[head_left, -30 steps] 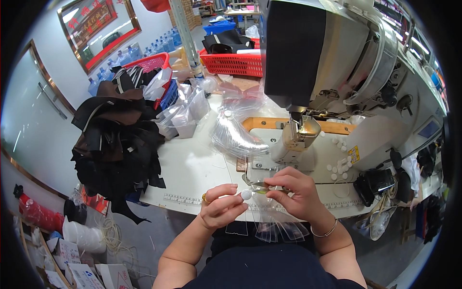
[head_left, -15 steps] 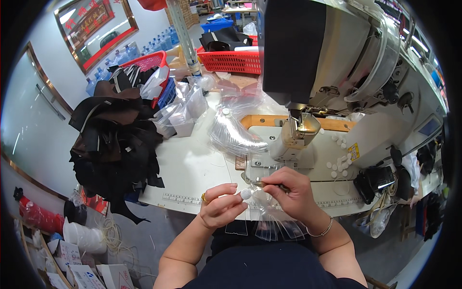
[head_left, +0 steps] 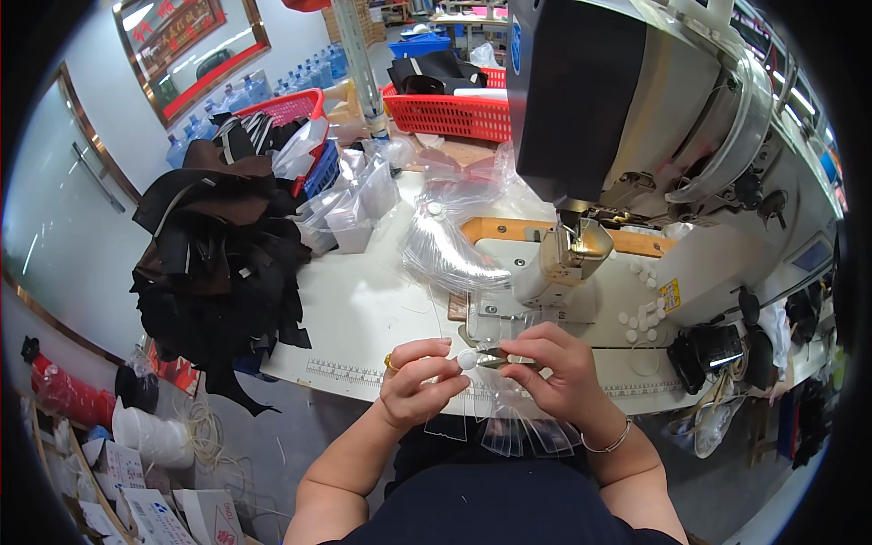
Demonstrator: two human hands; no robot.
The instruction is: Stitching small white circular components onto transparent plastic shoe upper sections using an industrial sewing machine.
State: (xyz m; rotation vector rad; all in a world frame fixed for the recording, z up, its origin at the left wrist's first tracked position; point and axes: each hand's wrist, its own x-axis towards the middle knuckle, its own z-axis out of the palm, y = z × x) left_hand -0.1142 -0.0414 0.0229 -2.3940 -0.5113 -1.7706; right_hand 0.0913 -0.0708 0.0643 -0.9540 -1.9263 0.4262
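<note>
At the table's front edge, my left hand [head_left: 416, 383] is closed in a pinch around a small round white disc [head_left: 467, 360], which sticks out past the fingertips. My right hand [head_left: 561, 371] grips a small metal hand tool, seemingly thread snips [head_left: 491, 359], whose tip points left and meets or nearly meets the disc. Clear plastic strips [head_left: 525, 434] fan out below the hands over the edge. Beyond them stands the post of a sewing machine [head_left: 556, 263]. A fanned stack of clear plastic pieces [head_left: 450, 250] lies left of the post, topped by another white disc [head_left: 434, 209].
The machine's dark head [head_left: 572, 100] overhangs the white table [head_left: 354, 304]. Loose white discs [head_left: 643, 320] lie at right near a black box [head_left: 707, 356]. Black material pieces [head_left: 218, 272] pile up at left. Red baskets [head_left: 450, 116] stand behind; a ruler strip [head_left: 341, 371] runs along the front edge.
The snips have moved down and left, their tip now at the white disc in my left hand. My left hand has barely moved. The whole view has shifted slightly.
</note>
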